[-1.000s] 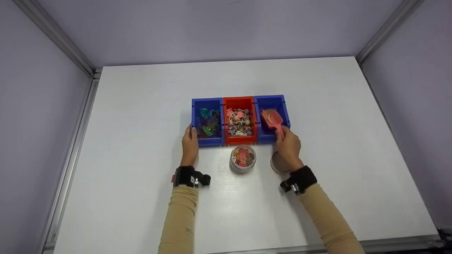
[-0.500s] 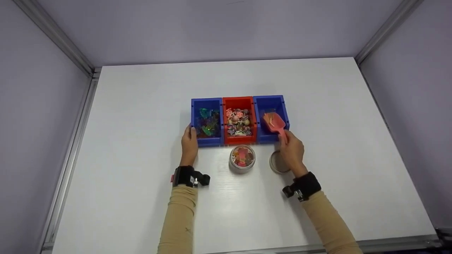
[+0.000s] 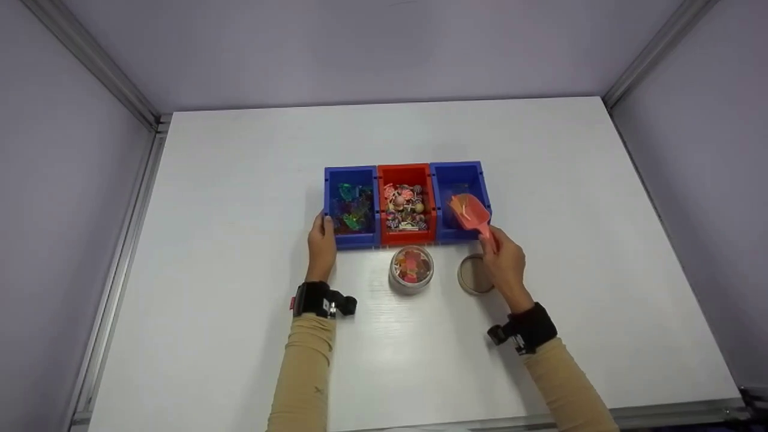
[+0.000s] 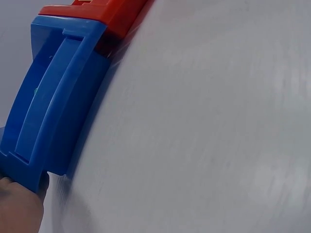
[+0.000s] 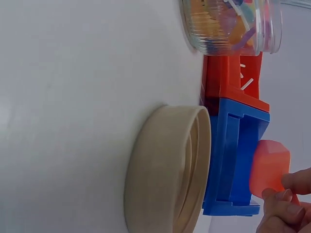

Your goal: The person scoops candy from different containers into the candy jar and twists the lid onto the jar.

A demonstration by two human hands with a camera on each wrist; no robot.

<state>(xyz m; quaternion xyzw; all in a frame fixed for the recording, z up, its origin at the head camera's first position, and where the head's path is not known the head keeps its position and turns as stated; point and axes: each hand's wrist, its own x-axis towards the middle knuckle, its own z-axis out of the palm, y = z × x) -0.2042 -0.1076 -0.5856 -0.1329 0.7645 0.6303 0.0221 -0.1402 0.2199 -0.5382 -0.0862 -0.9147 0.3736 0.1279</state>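
My right hand (image 3: 505, 259) pinches the handle of a pink scoop (image 3: 471, 212) between thumb and fingers. The scoop hangs over the right blue bin (image 3: 457, 174), tilted, with yellowish-orange pieces in its bowl. The right wrist view shows its pink underside (image 5: 270, 165) above the bin's front. At the other end of the row, my left hand (image 3: 322, 247) grips the front outer corner of the left blue bin (image 3: 354, 241), which contains green and dark translucent pieces. Between them stands a red bin (image 3: 408, 238) of lollipop-like candies.
In front of the red bin stands a clear glass jar (image 3: 411, 267) filled with colourful pieces, its mouth uncovered. A round beige lid (image 3: 475, 276) lies hollow side up on the white table (image 3: 210, 270), close below my right hand. Pale walls (image 3: 384, 54) enclose the table's back and sides.
My right hand has drawn back toward the front right, bringing the scoop up and toward the right bin's front edge. My left hand stays on its bin.
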